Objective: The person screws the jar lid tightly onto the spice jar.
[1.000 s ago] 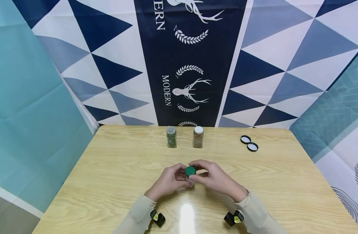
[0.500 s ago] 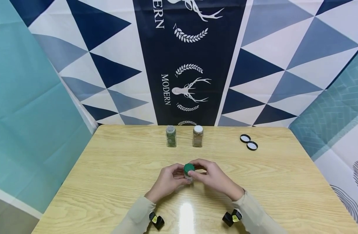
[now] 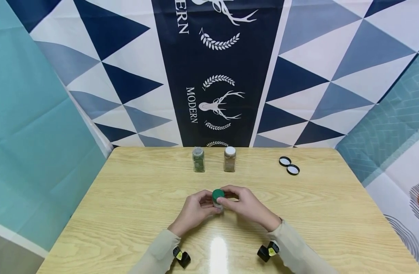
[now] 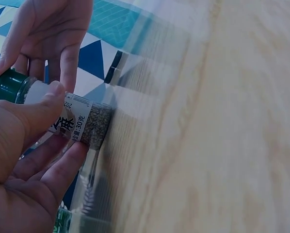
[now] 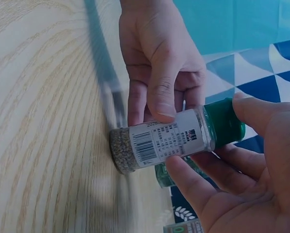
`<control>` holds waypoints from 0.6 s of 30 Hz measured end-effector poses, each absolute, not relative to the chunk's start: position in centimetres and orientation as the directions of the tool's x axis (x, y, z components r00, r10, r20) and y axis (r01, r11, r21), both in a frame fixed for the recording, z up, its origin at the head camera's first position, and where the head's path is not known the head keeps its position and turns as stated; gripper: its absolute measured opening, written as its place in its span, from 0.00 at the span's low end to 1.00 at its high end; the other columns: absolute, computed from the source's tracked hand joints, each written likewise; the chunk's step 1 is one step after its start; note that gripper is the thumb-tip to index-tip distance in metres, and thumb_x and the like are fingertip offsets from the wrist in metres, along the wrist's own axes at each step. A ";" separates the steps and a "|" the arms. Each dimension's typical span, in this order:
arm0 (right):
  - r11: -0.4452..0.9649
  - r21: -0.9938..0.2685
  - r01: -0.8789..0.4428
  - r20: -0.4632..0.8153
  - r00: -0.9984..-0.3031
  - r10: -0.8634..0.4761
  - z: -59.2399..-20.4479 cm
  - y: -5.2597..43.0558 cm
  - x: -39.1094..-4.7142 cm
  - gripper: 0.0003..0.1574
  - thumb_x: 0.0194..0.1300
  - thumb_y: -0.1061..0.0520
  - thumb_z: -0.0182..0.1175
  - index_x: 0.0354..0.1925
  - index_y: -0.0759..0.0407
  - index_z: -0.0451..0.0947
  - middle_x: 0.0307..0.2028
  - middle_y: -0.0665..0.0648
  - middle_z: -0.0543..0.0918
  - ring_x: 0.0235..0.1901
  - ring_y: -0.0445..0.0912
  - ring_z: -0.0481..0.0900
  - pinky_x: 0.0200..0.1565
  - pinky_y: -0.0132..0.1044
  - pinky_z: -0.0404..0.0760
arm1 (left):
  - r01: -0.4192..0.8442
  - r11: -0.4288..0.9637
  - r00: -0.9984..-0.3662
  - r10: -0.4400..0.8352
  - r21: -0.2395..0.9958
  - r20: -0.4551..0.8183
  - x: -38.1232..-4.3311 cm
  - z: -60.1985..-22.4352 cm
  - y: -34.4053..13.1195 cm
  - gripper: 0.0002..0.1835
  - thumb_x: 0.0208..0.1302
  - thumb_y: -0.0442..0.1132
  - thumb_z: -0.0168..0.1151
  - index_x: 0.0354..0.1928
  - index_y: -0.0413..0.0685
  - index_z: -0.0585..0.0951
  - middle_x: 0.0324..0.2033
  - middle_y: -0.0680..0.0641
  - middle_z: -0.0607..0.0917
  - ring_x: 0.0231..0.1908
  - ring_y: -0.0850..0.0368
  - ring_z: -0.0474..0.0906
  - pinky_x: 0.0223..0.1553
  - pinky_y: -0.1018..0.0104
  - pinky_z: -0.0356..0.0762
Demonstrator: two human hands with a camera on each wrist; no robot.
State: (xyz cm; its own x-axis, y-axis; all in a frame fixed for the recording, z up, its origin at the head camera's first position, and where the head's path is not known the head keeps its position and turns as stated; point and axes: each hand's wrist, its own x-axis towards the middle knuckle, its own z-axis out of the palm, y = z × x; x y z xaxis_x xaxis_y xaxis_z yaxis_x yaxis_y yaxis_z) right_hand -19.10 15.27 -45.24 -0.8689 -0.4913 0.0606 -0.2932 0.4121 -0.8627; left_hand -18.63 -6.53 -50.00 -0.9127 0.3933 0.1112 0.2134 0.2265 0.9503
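Observation:
A clear spice jar (image 5: pixel 167 138) with a white printed label and dark grains inside stands on the wooden table. Its green cap (image 3: pixel 217 194) is on top. My left hand (image 3: pixel 192 211) grips the jar's body, with the thumb on the label in both wrist views. From the other side, my right hand (image 3: pixel 245 203) pinches the cap between thumb and fingers; one fingertip lies along the label in the right wrist view. Part of the jar is hidden behind the fingers in the head view.
Towards the table's back edge stand a jar of green flakes (image 3: pixel 198 160) with a greyish lid and a brownish jar (image 3: pixel 230 160) with a white lid. Two black-rimmed discs (image 3: pixel 289 166) lie at the back right. Patterned cloth (image 3: pixel 216 76) hangs behind the table (image 3: pixel 127 213).
Both hands and the jar have shifted slightly away from the body and a little left, with more of the jar's body showing. The holds look the same. The head view has drifted slightly.

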 end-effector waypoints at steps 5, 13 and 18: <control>0.406 -0.869 -0.282 0.061 -0.876 -0.478 -45.3 14.9 -19.3 0.25 0.74 0.43 0.63 0.60 0.56 0.81 0.52 0.53 0.87 0.54 0.49 0.84 0.60 0.48 0.82 | 0.217 0.226 -0.919 0.374 0.949 0.121 -18.7 -50.2 -6.8 0.17 0.61 0.40 0.77 0.51 0.50 0.85 0.49 0.47 0.88 0.50 0.52 0.88 0.50 0.70 0.86; 0.369 -0.886 -0.280 0.088 -0.884 -0.459 -45.7 14.0 -19.8 0.24 0.74 0.46 0.64 0.59 0.59 0.81 0.53 0.56 0.86 0.53 0.49 0.85 0.59 0.40 0.84 | 0.218 0.227 -0.926 0.354 0.949 0.128 -18.9 -50.1 -7.3 0.19 0.62 0.37 0.75 0.54 0.47 0.84 0.50 0.44 0.87 0.51 0.51 0.88 0.51 0.70 0.86; 0.355 -0.889 -0.290 0.105 -0.882 -0.459 -45.9 13.6 -20.0 0.23 0.74 0.48 0.64 0.58 0.61 0.81 0.56 0.60 0.84 0.55 0.52 0.84 0.61 0.47 0.83 | 0.209 0.228 -0.932 0.342 0.951 0.123 -19.1 -49.9 -7.6 0.20 0.62 0.36 0.75 0.55 0.45 0.83 0.50 0.42 0.87 0.51 0.50 0.87 0.51 0.70 0.86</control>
